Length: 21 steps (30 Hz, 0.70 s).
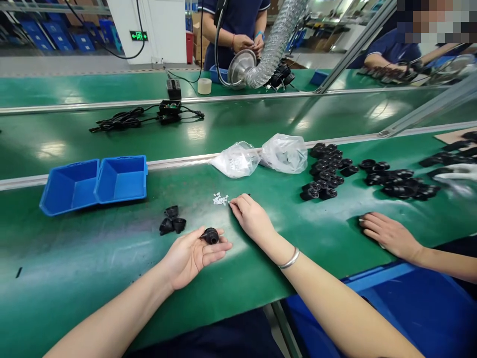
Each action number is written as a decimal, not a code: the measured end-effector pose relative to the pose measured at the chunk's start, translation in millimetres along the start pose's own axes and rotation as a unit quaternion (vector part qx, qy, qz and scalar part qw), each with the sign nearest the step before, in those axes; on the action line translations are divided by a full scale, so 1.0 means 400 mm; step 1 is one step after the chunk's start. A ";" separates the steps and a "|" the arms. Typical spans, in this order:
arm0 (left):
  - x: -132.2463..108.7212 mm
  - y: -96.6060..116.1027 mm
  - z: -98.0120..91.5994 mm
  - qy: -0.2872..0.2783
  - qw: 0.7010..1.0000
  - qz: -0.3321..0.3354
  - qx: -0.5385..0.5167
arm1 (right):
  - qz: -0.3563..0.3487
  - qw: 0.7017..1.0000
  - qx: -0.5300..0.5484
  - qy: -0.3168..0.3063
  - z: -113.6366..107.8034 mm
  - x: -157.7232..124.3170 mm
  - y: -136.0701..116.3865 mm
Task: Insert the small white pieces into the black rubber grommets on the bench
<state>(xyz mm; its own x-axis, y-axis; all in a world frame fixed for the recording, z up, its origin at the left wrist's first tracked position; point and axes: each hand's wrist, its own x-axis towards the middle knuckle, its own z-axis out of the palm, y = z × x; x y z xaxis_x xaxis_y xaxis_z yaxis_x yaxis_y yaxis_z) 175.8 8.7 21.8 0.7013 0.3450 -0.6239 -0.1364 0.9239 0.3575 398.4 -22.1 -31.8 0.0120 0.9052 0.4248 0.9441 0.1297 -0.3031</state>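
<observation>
My left hand, palm up, holds a small black rounded part with a nozzle-like end between thumb and fingers. Left of it, several black cup-shaped parts lie together on the green work surface. My right hand is closed in a pinch at the edge of a small pile of tiny white pieces. Whatever is between its fingertips is too small to make out. A silver bangle circles my right wrist.
Two blue bins stand at the back left. Clear plastic bags lie behind the white pieces. Groups of black parts sit to the right, near a co-worker's hand. Beyond the rail are black cables and another person.
</observation>
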 end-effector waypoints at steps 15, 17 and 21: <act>-0.007 -0.002 -0.011 -0.020 0.994 0.062 0.084 | 0.005 0.999 0.042 0.019 -0.001 0.004 -0.008; -0.012 -0.005 -0.012 -0.034 0.988 0.082 0.129 | 0.018 0.995 0.094 0.028 -0.013 0.007 -0.009; -0.004 -0.012 -0.019 -0.033 0.965 0.128 0.225 | 0.077 0.968 0.238 0.028 -0.052 0.015 -0.024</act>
<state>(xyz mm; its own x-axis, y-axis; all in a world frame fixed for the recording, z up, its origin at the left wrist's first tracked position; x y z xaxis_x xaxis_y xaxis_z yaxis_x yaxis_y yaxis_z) 170.0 5.1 16.0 0.7300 0.5272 -0.4349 -0.0032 0.6390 0.7692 396.1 -26.4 -8.4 0.1709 0.9070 0.3848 0.6715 0.1786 -0.7192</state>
